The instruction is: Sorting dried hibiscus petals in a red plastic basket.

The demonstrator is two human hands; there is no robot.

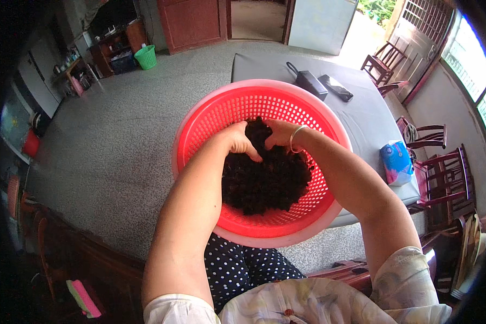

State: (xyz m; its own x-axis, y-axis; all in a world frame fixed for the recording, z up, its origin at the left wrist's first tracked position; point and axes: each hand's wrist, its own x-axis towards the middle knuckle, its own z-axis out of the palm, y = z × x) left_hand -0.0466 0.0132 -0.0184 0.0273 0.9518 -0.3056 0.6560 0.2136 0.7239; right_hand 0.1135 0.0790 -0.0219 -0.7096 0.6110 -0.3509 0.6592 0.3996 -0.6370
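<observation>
A red plastic colander basket stands in front of me, partly over the grey-covered table. Inside lies a heap of dark, crinkled, dried-looking material, whose exact kind I cannot tell. Both hands reach into the heap near its far side. My left hand has its thumb spread over the dark pieces, with its fingertips hidden. To its right, my right hand has its fingers dug into the same heap, a bangle around the wrist. Whether either hand grips any pieces is hidden.
On the grey-covered table lie a dark case with a strap, a smartphone and a blue soft pack. Wooden chairs line the right side. A green plastic basket stands on the floor by a cabinet at the back left.
</observation>
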